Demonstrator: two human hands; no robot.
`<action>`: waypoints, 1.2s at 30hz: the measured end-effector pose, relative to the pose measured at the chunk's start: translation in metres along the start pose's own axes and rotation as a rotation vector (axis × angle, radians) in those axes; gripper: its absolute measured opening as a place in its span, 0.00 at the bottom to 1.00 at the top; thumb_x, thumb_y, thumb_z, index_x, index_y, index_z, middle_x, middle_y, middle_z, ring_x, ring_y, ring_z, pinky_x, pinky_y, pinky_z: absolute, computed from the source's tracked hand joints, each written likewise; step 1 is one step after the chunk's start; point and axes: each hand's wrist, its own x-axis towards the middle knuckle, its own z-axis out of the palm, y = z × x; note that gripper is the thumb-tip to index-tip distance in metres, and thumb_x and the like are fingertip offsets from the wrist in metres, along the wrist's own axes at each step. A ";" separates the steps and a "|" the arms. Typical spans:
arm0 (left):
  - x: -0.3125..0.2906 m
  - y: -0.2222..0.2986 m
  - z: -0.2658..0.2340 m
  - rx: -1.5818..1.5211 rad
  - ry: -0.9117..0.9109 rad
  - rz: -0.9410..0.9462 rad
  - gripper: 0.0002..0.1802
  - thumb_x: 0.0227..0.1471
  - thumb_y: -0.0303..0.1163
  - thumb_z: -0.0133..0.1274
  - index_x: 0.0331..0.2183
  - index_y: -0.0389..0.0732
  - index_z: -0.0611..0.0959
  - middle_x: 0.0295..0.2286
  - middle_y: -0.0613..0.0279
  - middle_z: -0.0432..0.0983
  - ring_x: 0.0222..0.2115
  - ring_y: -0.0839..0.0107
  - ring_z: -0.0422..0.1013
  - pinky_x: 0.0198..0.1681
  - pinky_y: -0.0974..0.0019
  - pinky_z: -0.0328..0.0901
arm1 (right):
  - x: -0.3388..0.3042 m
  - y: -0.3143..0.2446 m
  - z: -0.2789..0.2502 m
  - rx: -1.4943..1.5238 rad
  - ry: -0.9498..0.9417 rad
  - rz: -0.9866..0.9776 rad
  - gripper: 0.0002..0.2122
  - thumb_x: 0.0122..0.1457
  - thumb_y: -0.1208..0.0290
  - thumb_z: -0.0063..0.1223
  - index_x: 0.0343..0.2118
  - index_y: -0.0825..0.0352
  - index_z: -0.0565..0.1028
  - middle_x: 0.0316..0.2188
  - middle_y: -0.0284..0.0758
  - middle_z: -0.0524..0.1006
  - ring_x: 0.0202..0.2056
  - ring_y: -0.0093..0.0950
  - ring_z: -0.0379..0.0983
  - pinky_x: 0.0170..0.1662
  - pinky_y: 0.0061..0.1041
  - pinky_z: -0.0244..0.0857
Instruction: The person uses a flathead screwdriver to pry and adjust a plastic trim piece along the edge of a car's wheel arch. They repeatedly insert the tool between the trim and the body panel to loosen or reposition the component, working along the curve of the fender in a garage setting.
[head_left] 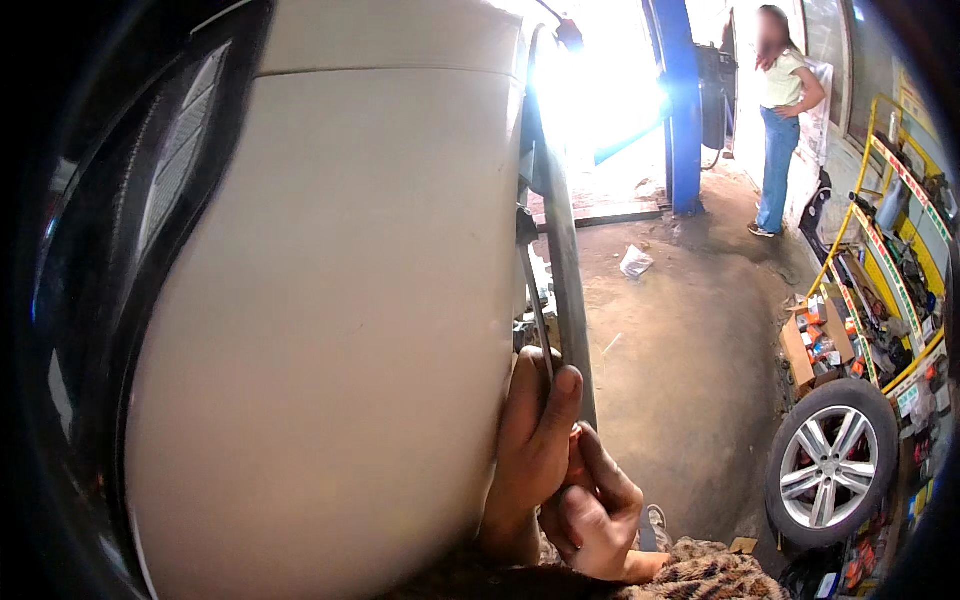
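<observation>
A large white car body panel (330,300) fills the left and middle, with a dark-edged glassy part (180,150) along its far left. At its right edge my left hand (530,440) is closed around the lower end of a thin dark strip (536,300), thumb pointing up. Beside that strip runs a long grey bar (568,270), which passes behind my hands. Just below and to the right, my right hand (605,510) is closed, its fingertips almost touching my left hand. A small orange-brown bit shows between the hands; its kind is hidden.
A wheel with tyre (830,465) leans at the lower right. Behind it stand an open cardboard box (800,350) of small packages and a yellow rack (870,200) of parts. A person (778,120) stands beyond a blue post (680,110). A white plastic bag (635,262) lies on the floor.
</observation>
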 end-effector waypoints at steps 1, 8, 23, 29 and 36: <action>0.002 0.001 0.004 -0.052 -0.016 -0.039 0.11 0.59 0.35 0.43 0.28 0.41 0.67 0.21 0.70 0.56 0.23 0.82 0.52 0.24 0.74 0.52 | 0.001 0.002 0.000 0.041 0.035 0.020 0.25 0.54 0.80 0.44 0.57 0.75 0.57 0.53 0.45 0.67 0.24 0.12 0.67 0.20 0.10 0.56; 0.016 0.000 0.006 0.042 0.021 -0.060 0.12 0.59 0.38 0.44 0.29 0.39 0.68 0.19 0.66 0.62 0.21 0.78 0.57 0.23 0.70 0.54 | 0.014 -0.012 0.005 0.476 0.023 0.265 0.24 0.57 0.78 0.39 0.58 0.67 0.57 0.55 0.46 0.62 0.15 0.15 0.57 0.13 0.13 0.50; -0.002 -0.023 0.014 0.267 0.326 0.325 0.14 0.58 0.32 0.40 0.42 0.37 0.74 0.36 0.58 0.70 0.36 0.70 0.68 0.39 0.70 0.64 | 0.013 0.004 0.002 -1.245 -0.101 -0.603 0.29 0.47 0.81 0.53 0.56 0.74 0.60 0.29 0.48 0.69 0.24 0.43 0.71 0.25 0.32 0.67; 0.006 -0.006 0.012 -0.190 0.083 -0.284 0.11 0.59 0.36 0.43 0.36 0.40 0.75 0.30 0.67 0.68 0.30 0.78 0.62 0.35 0.75 0.59 | 0.006 0.003 0.005 -1.257 0.035 -0.545 0.20 0.51 0.85 0.43 0.50 0.81 0.64 0.36 0.53 0.72 0.33 0.40 0.72 0.37 0.32 0.65; 0.023 -0.014 0.018 -0.255 0.042 -0.174 0.16 0.60 0.41 0.39 0.33 0.39 0.73 0.23 0.67 0.64 0.24 0.77 0.60 0.28 0.71 0.58 | 0.016 0.003 -0.005 -0.765 -0.062 -0.403 0.22 0.57 0.83 0.41 0.55 0.80 0.57 0.51 0.50 0.67 0.46 0.29 0.68 0.47 0.22 0.61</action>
